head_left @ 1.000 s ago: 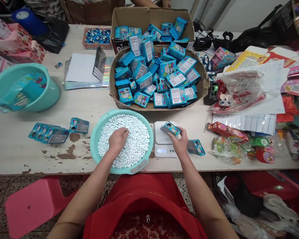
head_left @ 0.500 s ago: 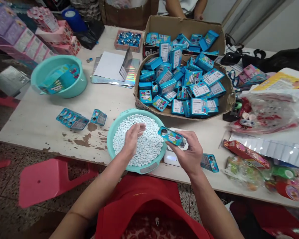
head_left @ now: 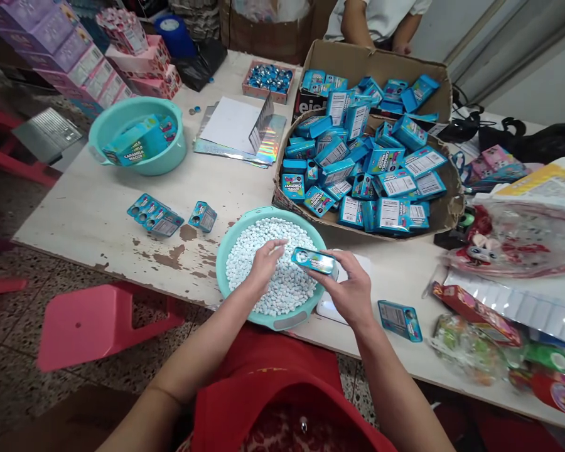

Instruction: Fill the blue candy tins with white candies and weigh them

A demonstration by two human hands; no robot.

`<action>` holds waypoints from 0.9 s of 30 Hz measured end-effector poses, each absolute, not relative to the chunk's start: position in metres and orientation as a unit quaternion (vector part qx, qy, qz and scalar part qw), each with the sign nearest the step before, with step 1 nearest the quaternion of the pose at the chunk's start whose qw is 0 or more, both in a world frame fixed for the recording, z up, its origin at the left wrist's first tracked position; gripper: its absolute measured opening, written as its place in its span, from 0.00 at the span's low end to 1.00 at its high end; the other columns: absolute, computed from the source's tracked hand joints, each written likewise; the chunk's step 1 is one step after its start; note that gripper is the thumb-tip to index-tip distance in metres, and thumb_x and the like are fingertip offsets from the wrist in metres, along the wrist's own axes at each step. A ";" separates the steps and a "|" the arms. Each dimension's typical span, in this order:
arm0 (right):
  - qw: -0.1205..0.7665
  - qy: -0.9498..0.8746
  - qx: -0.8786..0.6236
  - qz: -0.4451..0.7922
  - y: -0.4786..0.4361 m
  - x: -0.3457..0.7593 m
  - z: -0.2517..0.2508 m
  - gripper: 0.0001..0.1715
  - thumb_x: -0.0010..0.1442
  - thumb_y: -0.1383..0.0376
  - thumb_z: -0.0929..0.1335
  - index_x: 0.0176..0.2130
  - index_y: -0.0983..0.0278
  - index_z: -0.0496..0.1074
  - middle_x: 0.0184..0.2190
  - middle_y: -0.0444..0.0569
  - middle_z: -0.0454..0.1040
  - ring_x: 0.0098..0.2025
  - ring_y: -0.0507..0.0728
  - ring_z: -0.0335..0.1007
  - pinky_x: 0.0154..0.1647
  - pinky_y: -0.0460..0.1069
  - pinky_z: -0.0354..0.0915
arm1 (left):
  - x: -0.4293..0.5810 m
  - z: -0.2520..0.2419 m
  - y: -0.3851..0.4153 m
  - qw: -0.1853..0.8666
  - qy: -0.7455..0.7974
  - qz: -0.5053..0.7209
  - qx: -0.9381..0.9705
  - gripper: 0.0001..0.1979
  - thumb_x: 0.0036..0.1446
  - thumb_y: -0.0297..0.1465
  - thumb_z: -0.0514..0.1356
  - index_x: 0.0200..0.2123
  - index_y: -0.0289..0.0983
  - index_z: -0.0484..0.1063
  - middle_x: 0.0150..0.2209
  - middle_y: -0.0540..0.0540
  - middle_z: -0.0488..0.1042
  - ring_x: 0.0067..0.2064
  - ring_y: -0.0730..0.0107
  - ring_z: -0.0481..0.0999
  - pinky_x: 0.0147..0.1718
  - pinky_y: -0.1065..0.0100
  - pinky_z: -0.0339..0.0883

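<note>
My right hand [head_left: 351, 292] grips a small blue candy box [head_left: 313, 260] and holds it over the right rim of a teal basin [head_left: 226, 251] full of small white candies [head_left: 275, 276]. My left hand [head_left: 265, 263] is cupped just above the candies, fingers bent toward the box's open end; whether it holds candies I cannot see. A white scale [head_left: 332, 307] lies partly hidden under my right hand.
A round cardboard tray [head_left: 445, 210] and a carton [head_left: 381, 63] behind it are heaped with blue boxes. Flat blue boxes [head_left: 155, 215] lie at the left, one [head_left: 399, 319] at the right. A second teal basin [head_left: 136, 135] stands far left. Another person stands across the table.
My right hand lifted the blue box off the scale and carried it left over the basin. My left hand rose out of the candies toward the box. My view swung left.
</note>
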State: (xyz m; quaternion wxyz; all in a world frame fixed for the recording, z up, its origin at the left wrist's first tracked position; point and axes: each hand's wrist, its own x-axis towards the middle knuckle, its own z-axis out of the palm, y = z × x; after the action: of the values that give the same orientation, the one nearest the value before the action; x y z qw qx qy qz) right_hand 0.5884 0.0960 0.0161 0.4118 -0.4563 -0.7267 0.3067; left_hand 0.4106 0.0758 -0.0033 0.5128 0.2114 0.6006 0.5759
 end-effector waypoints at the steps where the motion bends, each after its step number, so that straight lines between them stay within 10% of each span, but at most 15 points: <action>1: 0.427 -0.711 -0.460 0.317 0.094 0.587 0.016 0.19 0.52 0.57 0.73 0.43 0.58 0.73 0.39 0.48 0.74 0.42 0.60 0.71 0.44 0.55 0.66 | 0.407 0.003 0.072 0.483 0.609 0.552 0.302 0.18 0.45 0.27 0.63 0.43 0.40 0.75 0.51 0.42 0.72 0.56 0.57 0.66 0.51 0.61 0.62; 3: 0.441 -0.694 -0.455 0.342 0.089 0.581 0.015 0.18 0.51 0.57 0.74 0.42 0.58 0.73 0.39 0.47 0.74 0.43 0.59 0.71 0.44 0.55 0.67 | 0.404 0.020 0.066 0.448 0.577 0.500 0.466 0.28 0.43 0.23 0.63 0.49 0.45 0.72 0.56 0.45 0.69 0.59 0.56 0.64 0.55 0.60 0.59; 8: 0.444 -0.675 -0.433 0.400 0.082 0.590 0.004 0.28 0.54 0.56 0.72 0.52 0.58 0.66 0.50 0.51 0.70 0.51 0.60 0.68 0.51 0.57 0.66 | 0.396 0.059 0.056 0.356 0.566 0.429 0.608 0.15 0.46 0.29 0.66 0.41 0.43 0.76 0.40 0.45 0.76 0.43 0.62 0.74 0.45 0.63 0.66; 16: 0.323 -0.485 -0.811 0.053 0.069 0.743 -0.064 0.58 0.37 0.39 0.72 0.55 0.72 0.62 0.54 0.70 0.63 0.58 0.77 0.55 0.55 0.70 0.51 | 0.262 0.046 0.022 -0.009 0.919 0.244 0.309 0.29 0.44 0.37 0.67 0.51 0.41 0.69 0.44 0.43 0.75 0.45 0.49 0.74 0.48 0.47 0.66; 21: 0.172 -0.418 -0.866 0.214 0.057 0.776 -0.102 0.41 0.36 0.42 0.71 0.41 0.68 0.70 0.33 0.57 0.72 0.36 0.67 0.67 0.39 0.61 0.63 | 0.208 -0.019 0.023 0.010 0.946 0.197 0.259 0.25 0.49 0.30 0.63 0.52 0.33 0.65 0.50 0.37 0.71 0.53 0.44 0.70 0.52 0.45 0.62; 27: 0.308 -0.504 -0.780 0.206 0.070 0.740 -0.081 0.35 0.41 0.43 0.70 0.40 0.66 0.73 0.33 0.52 0.73 0.35 0.61 0.67 0.41 0.56 0.64 | 0.220 -0.044 0.020 -0.116 0.897 0.280 0.321 0.24 0.50 0.33 0.62 0.50 0.34 0.64 0.53 0.37 0.67 0.57 0.45 0.63 0.55 0.44 0.56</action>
State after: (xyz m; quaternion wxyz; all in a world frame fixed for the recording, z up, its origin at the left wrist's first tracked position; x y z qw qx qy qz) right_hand 0.7405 0.0704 -0.0806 0.3080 -0.7803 -0.5037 0.2064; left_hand 0.2197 0.0200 -0.0441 -0.1162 0.3210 0.8971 0.2805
